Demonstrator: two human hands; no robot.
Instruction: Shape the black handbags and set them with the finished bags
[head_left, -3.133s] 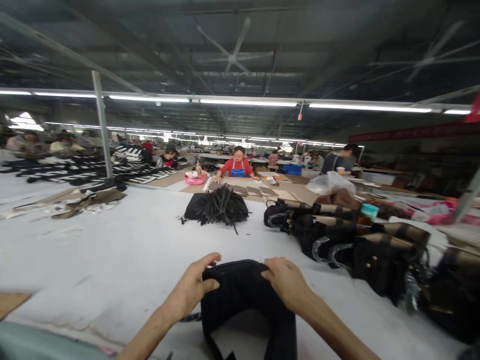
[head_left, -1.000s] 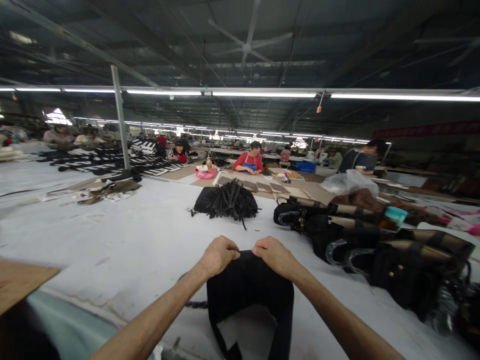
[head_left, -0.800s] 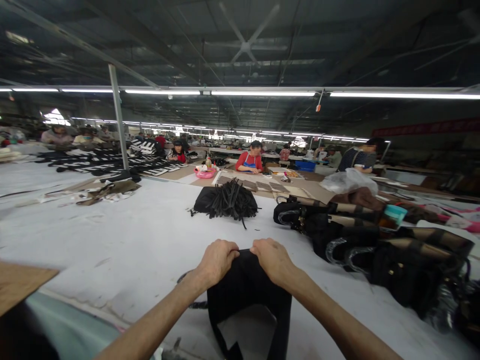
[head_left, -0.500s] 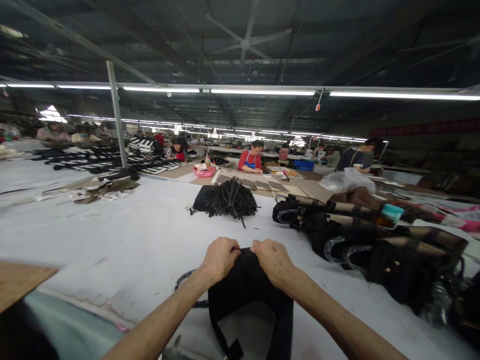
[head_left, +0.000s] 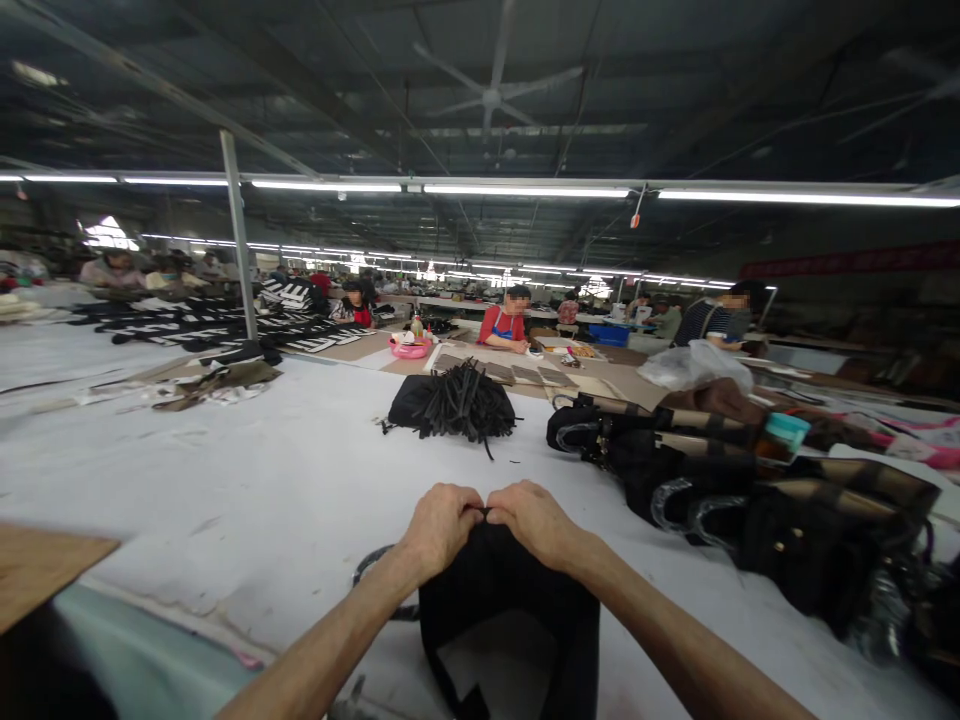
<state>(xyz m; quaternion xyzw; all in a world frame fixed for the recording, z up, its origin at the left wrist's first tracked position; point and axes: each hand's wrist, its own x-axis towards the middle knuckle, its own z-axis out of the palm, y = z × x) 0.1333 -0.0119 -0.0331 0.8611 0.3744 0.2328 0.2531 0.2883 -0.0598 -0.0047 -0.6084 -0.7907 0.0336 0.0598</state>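
Observation:
A black fabric bag (head_left: 502, 590) stands at the near edge of the white table, its lower part cut off by the bottom of the view. My left hand (head_left: 442, 525) pinches the bag's top edge from the left. On the same edge, my right hand (head_left: 536, 520) pinches from the right, and the fingertips of both hands nearly meet. A handle in clear plastic wrap (head_left: 371, 563) shows at the bag's left side, partly behind my left forearm. Farther back lies a pile of black strips (head_left: 466, 405) on a black piece of fabric (head_left: 409, 400).
Several finished black bags (head_left: 675, 460) line the right side of the white table (head_left: 300, 450). A jar with a teal lid (head_left: 784, 435) stands among them. Brown board (head_left: 52, 565) lies at the left edge. People work at tables beyond, one in a red top (head_left: 504, 325).
My hands have drawn closer together along the bag's top edge, the right one moving left. The bag's top has gathered narrower between them.

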